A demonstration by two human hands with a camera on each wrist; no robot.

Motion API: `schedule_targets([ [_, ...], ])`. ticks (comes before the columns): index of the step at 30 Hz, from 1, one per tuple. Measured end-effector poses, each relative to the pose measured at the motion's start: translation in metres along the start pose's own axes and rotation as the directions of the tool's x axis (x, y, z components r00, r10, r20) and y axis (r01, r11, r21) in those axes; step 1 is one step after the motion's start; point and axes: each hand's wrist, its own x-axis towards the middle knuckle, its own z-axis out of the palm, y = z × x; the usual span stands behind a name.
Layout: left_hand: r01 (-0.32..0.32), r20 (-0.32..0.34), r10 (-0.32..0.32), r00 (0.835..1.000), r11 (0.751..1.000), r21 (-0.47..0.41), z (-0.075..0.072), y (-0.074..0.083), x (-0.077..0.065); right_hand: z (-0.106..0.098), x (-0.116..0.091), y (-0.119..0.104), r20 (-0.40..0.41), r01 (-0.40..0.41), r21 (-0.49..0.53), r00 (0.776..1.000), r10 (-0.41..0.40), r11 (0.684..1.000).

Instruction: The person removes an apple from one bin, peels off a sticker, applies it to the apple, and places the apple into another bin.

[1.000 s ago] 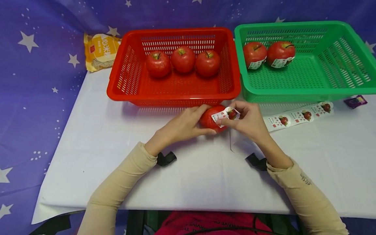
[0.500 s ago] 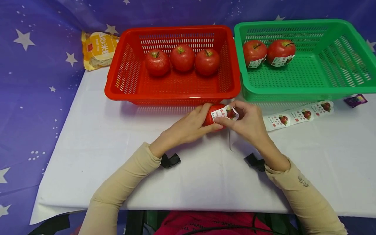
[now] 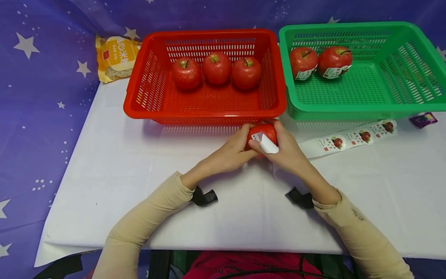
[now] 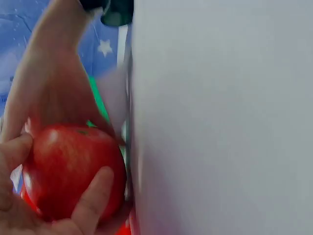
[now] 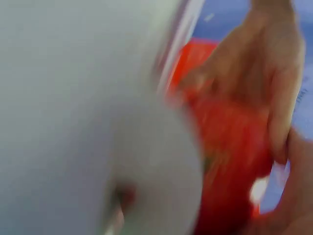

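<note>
Close in front of the red basket, a red apple [image 3: 263, 129] sits between both hands. My left hand [image 3: 230, 153] holds its left side, and in the left wrist view the thumb and fingers spread around the fruit [image 4: 71, 166]. From the right, my right hand [image 3: 290, 153] curls around the same apple, its thumb lying over a white sticker [image 3: 269, 145]. One end of that sticker lies on the skin; its rounded end bends up and shows a plain white back. Blurred and large, the sticker's rounded end [image 5: 161, 171] stands out in the right wrist view.
Behind the hands stands a red basket [image 3: 205, 114] holding several apples. Beside it a green basket [image 3: 366, 107] holds two labelled apples [image 3: 335, 62]. A strip of stickers [image 3: 359, 137] lies right of the hands, near a purple packet [image 3: 423, 120]. A yellow bag [image 3: 118, 58] stands far left.
My right hand has moved from pinching the sticker to wrapping around the apple. The sticker's rounded end has flipped up, white back showing. The left hand has shifted slightly right with the apple.
</note>
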Motion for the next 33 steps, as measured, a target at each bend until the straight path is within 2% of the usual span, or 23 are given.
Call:
schedule_targets([
  [2,0.005,-0.015,-0.006,1.0,0.998,-0.065,0.005,0.001,0.0,0.003,0.0,0.001,0.012,-0.016,0.034,1.0,0.015,0.999],
  [4,0.018,-0.036,-0.022,0.999,0.995,-0.102,0.009,0.002,0.0,0.007,0.001,0.004,-0.02,0.012,0.065,1.0,-0.011,0.998],
  [10,0.014,-0.07,-0.025,0.997,0.989,-0.146,0.012,0.002,0.0,0.015,0.005,0.012,-0.1,0.079,0.213,0.993,-0.059,0.974],
  [17,0.016,-0.076,-0.029,0.997,0.985,-0.172,0.013,0.002,0.0,0.018,0.008,0.017,-0.168,0.049,0.265,0.986,-0.004,0.963],
  [22,0.009,-0.056,-0.02,0.998,0.979,-0.202,0.012,0.0,0.0,0.018,0.009,0.022,-0.208,0.001,0.363,0.975,0.079,0.932],
  [28,0.008,-0.02,-0.013,1.0,0.974,-0.227,0.008,-0.003,0.0,0.015,0.012,0.028,-0.187,-0.039,0.421,0.974,0.129,0.906],
  [33,0.036,-0.013,-0.04,0.999,0.973,-0.227,0.006,-0.003,0.0,0.012,0.014,0.029,-0.12,-0.111,0.463,0.975,0.186,0.879],
])
